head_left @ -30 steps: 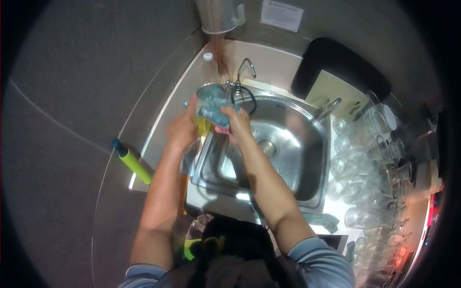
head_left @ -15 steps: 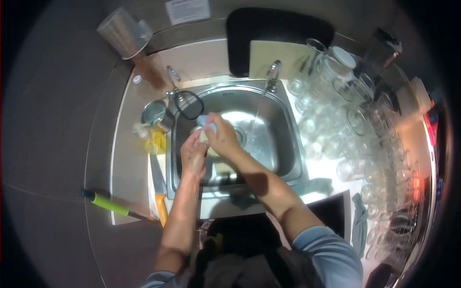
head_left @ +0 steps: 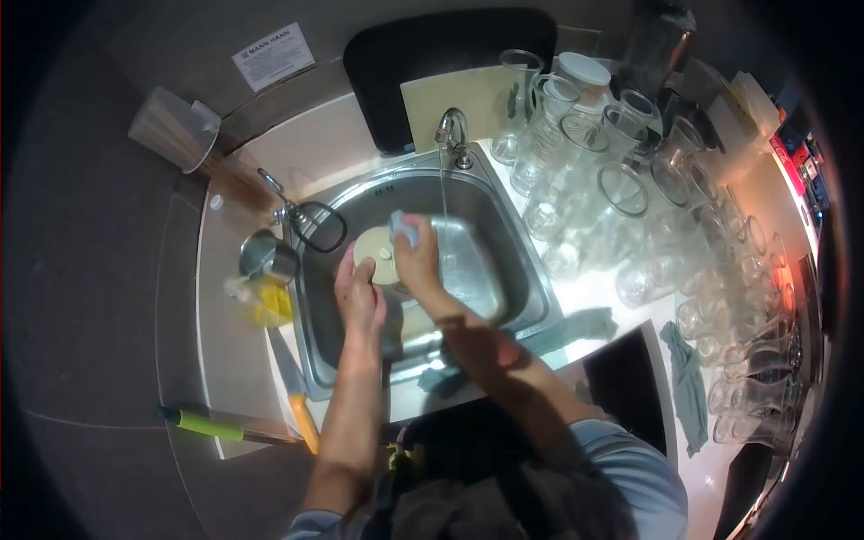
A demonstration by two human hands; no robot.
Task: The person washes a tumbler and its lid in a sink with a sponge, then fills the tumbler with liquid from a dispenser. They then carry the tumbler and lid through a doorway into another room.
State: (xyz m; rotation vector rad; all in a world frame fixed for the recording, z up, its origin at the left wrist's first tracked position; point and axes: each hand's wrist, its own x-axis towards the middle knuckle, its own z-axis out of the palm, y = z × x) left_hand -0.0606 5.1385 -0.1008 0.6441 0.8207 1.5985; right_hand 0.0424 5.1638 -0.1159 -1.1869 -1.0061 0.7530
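Observation:
My left hand (head_left: 359,290) grips a round cream-coloured lid (head_left: 371,247) by its near left edge, thumb lying on the face. A small pale knob sticks up from the lid's middle. A light-blue sponge (head_left: 404,230) is pinched in my right hand (head_left: 418,259), right at the lid's right side. Both hands are over the steel sink (head_left: 493,270), where a thin stream runs from the tap (head_left: 453,130) beyond them. A pale flat item (head_left: 416,322) lies low in the sink, partly hidden by my right forearm.
Many clear glasses and carafes (head_left: 621,193) crowd the right counter. Left of the sink are a metal pitcher (head_left: 268,256), a yellow item (head_left: 272,304) and an orange-handled knife (head_left: 301,409). A black hose loop (head_left: 324,225) overhangs the sink's left rim. Grey-green cloths (head_left: 688,387) lie at right.
The view has shifted and turned. The lid, mostly hidden by my hands before, now shows its round face, and my right hand with the sponge has moved to its right side.

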